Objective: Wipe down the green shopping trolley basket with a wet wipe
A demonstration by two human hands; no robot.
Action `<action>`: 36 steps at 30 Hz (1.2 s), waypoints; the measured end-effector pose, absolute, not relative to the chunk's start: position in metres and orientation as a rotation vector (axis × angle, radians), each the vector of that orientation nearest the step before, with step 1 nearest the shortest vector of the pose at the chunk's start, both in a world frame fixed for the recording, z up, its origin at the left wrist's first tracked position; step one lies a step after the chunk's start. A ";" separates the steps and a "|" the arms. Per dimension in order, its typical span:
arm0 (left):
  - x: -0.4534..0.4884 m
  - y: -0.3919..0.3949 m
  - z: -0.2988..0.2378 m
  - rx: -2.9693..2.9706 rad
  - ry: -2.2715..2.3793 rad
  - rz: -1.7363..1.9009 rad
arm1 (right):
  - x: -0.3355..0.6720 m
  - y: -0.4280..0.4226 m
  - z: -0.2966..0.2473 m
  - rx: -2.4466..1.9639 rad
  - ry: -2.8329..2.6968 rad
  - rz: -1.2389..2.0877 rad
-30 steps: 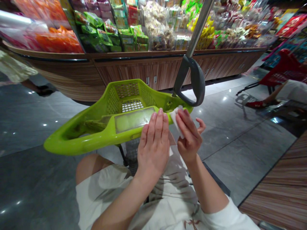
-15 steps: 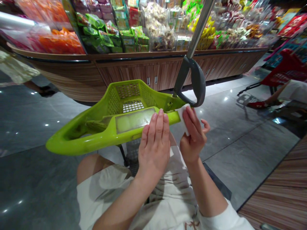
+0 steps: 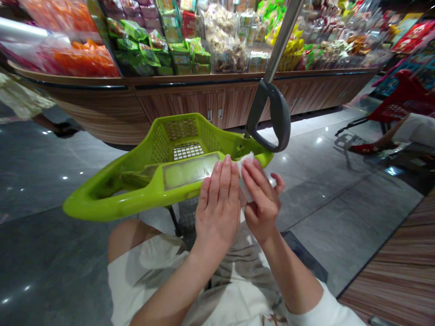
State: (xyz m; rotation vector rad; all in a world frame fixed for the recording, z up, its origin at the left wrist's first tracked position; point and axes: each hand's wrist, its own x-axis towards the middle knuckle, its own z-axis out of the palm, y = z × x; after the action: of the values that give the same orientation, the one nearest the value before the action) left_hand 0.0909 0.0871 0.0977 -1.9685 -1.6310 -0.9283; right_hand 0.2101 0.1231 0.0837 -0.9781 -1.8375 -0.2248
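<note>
A green shopping cart (image 3: 112,206) stands right in front of my knees, its handlebar running across toward me. My left hand (image 3: 219,208) lies on the bar with its fingers stretched out flat, beside the clear panel (image 3: 190,172). Just right of it, my right hand (image 3: 263,201) presses a white wipe (image 3: 246,159) around the bar. The fingers of that hand are bent over the wipe and cover part of it. A dark grey loop grip (image 3: 283,117) on a metal pole rises at the cart's right corner.
Behind the cart runs a wood-panelled display counter (image 3: 176,102) stacked with bagged snacks (image 3: 136,43). A red cart (image 3: 401,99) and a person's leg with a red shoe (image 3: 363,148) are at right. Another person's foot (image 3: 66,130) shows at left. A wooden cabinet (image 3: 397,262) fills the lower right.
My right hand has slid left along the handlebar with the wipe, closer to my left hand, uncovering the bar's right end. My left hand stays in place.
</note>
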 end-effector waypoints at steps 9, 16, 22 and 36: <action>0.091 0.087 0.100 -1.944 -1.625 -0.893 | 0.220 0.130 0.082 -1.046 -1.740 -0.280; 0.091 0.086 0.100 -1.991 -1.659 -0.918 | 0.219 0.127 0.082 -0.962 -1.822 -0.268; 0.091 0.086 0.099 -1.998 -1.672 -0.954 | 0.215 0.124 0.081 -0.957 -1.842 -0.210; 0.091 0.086 0.098 -1.958 -1.649 -0.932 | 0.208 0.120 0.081 -0.895 -1.901 -0.169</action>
State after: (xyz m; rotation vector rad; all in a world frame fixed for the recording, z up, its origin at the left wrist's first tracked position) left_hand 0.0912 0.0860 0.0984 -1.9580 -1.6486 -0.9320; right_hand 0.2084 0.1199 0.0814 -0.8950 -1.9014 -0.1689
